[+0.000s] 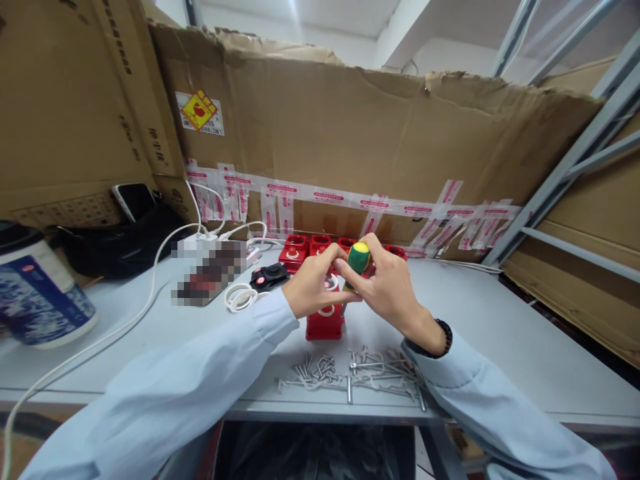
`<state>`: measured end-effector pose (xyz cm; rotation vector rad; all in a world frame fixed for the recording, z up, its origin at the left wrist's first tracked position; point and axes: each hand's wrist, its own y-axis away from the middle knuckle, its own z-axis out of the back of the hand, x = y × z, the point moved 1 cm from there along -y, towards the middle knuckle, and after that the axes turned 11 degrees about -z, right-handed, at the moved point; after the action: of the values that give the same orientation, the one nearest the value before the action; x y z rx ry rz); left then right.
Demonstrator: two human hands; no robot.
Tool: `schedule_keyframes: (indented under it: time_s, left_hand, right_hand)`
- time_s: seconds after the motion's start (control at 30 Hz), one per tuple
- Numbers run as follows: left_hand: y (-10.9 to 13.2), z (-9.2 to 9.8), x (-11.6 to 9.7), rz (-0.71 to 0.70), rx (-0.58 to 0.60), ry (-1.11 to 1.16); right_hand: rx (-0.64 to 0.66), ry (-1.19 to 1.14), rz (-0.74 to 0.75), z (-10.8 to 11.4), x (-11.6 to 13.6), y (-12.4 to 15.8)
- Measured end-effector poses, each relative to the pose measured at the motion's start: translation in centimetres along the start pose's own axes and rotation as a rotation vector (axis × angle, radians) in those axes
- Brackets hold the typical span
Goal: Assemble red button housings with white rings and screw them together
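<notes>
A screwdriver (358,261) with a green and yellow handle points downward over a red housing (325,327). My right hand (387,287) is closed around its handle. My left hand (316,280) is curled over the upper part of the red housing, its fingertips close to the screwdriver and to my right hand. The housing stands on the table, with white rings showing on its front side. The screwdriver's tip and the spot where it meets the housing are hidden. Loose screws (320,368) and several metal rods (377,365) lie in front, near the table edge.
More red housings (295,249) stand in a row behind my hands. Left of them are white rings (241,298), a black part (269,276), a blurred-out object (213,273) and a power strip with cables. A large cup (45,293) stands far left. Cardboard (325,133) walls the back.
</notes>
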<state>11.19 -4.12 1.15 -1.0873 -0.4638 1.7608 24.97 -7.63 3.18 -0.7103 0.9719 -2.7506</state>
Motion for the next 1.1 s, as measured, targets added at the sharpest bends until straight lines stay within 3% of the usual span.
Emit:
schedule_keyframes:
  time_s: [0.13, 0.23, 0.3, 0.53, 0.77, 0.97, 1.1]
  left_hand:
    - [0.4, -0.2, 0.7, 0.042, -0.052, 0.032]
    - [0.5, 0.2, 0.7, 0.047, 0.011, 0.178]
    - [0.6, 0.3, 0.4, 0.048, 0.051, 0.211]
    - [0.3, -0.9, -0.3, 0.138, -0.081, 0.031]
    - [0.7, -0.7, 0.2, 0.146, -0.033, 0.238]
    - [0.8, -1.1, 0.1, 0.108, -0.194, 0.109]
    - [0.8, -1.2, 0.1, 0.125, -0.160, 0.129]
  right_hand:
    - [0.102, -0.138, 0.068, 0.8, -0.1, -0.1]
    - [0.297, -0.373, 0.164, 1.6, -0.1, -0.2]
    - [0.337, -0.437, 0.197, 1.9, -0.1, -0.2]
    - [0.114, -0.392, 0.095, 1.0, -0.3, -0.1]
    - [0.283, -0.402, 0.197, 2.2, -0.5, -0.1]
    - [0.144, -0.355, 0.099, 1.7, -0.5, -0.1]
    - [0.154, -0.287, 0.120, 2.0, -0.5, -0.2]
